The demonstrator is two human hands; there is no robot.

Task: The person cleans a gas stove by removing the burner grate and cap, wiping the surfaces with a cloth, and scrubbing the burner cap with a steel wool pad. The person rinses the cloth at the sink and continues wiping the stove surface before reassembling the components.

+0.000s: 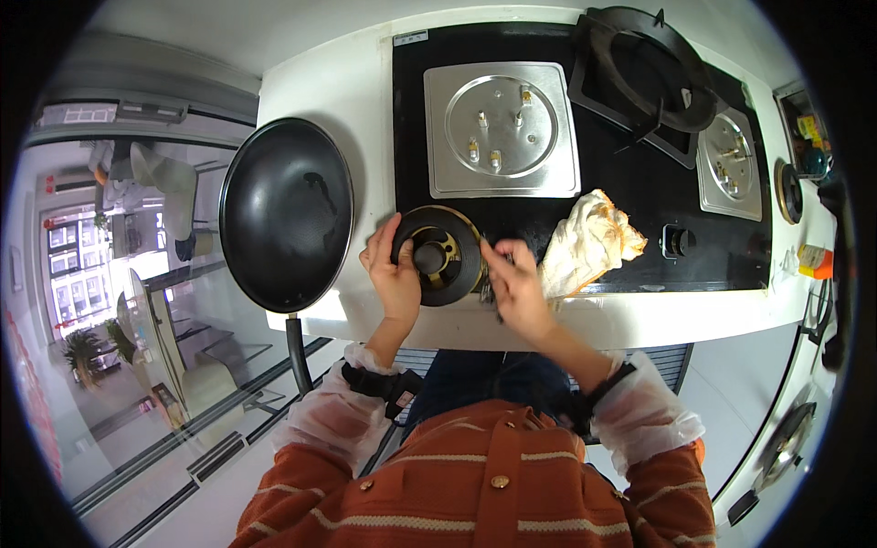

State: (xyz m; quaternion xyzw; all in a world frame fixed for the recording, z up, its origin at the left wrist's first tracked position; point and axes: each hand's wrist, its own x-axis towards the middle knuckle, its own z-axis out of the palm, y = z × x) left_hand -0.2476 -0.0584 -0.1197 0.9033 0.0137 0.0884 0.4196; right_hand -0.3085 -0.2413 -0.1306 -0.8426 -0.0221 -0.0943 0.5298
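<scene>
My left hand [396, 274] grips the left side of a round gas burner head [460, 286], a black ring with brass-coloured parts and a dark centre cap. The burner head is over the front left corner of the black glass hob [620, 178]. My right hand [514, 284] is at the ring's right side, its index finger touching the rim. Something dark and blurred shows by its curled fingers; whether the hand holds it, I cannot tell. Right of that hand lies a crumpled cream cloth [589, 236] with orange edging. Behind the burner head, a square steel burner base [502, 181] bears several small upright fittings.
A black frying pan [284, 212] rests on the white counter [373, 96] at left, handle over the front edge. A black pan support [692, 113] sits at the back right, partly over another steel base [743, 195]. A control knob [678, 242] is in front. Another burner part [789, 192] lies far right.
</scene>
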